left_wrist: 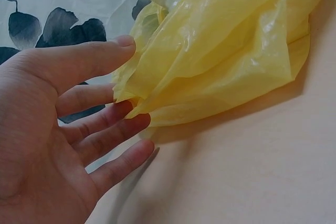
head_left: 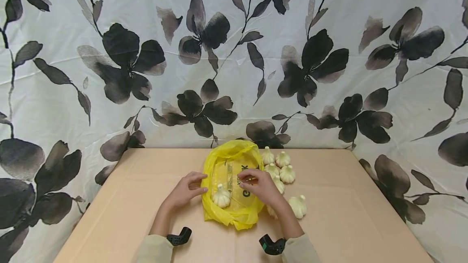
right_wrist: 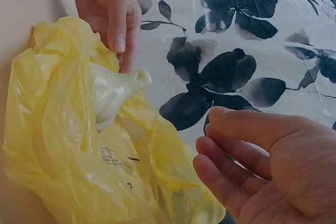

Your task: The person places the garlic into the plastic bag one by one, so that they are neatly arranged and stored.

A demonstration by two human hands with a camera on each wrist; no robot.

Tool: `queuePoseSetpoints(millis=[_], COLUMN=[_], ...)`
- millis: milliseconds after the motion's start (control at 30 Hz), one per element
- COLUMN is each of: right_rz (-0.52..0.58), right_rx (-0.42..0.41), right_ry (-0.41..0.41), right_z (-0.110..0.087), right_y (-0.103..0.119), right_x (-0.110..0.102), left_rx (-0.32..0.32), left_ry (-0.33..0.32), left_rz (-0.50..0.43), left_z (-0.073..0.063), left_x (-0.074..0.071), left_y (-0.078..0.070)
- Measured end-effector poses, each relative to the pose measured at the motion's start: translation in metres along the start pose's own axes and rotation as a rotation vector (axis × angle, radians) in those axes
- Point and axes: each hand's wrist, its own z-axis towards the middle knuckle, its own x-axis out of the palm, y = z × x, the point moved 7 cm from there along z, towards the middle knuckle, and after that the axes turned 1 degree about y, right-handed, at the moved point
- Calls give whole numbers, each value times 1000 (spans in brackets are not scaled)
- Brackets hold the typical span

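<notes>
A yellow plastic bag (head_left: 215, 212) lies with its mouth spread wide, dark print showing inside. One white garlic bulb (head_left: 221, 196) sits in it, near the left rim; its stem pokes up in the right wrist view. At the bag's left edge, my left hand (head_left: 188, 190) touches the thin plastic with fairly straight fingers, thumb apart from the rest. My right hand (head_left: 261, 186) hovers over the bag's right part, its fingers (right_wrist: 236, 177) loosely bent and nothing between them. More garlic bulbs (head_left: 287, 173) lie just right of the bag.
A tan tabletop (head_left: 351, 214) carries everything. One garlic bulb (head_left: 297, 206) lies nearer me, beside my right forearm, which partly covers another. Behind the table hangs a white cloth (head_left: 234, 72) with dark flowers. Black wrist devices (head_left: 179, 237) sit at both sleeves.
</notes>
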Motion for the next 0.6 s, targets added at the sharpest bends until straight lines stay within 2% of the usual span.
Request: queuePoseSetpoints(millis=[233, 600], right_rz=[11, -38], right_rx=[10, -9], right_ry=[-11, -28], right_z=[-4, -8], right_y=[-3, -3], right_x=[-5, -12], left_rx=[-24, -8], left_ry=[4, -2], left_rz=[-7, 6], left_z=[1, -1], left_x=[0, 0], left_y=[0, -3])
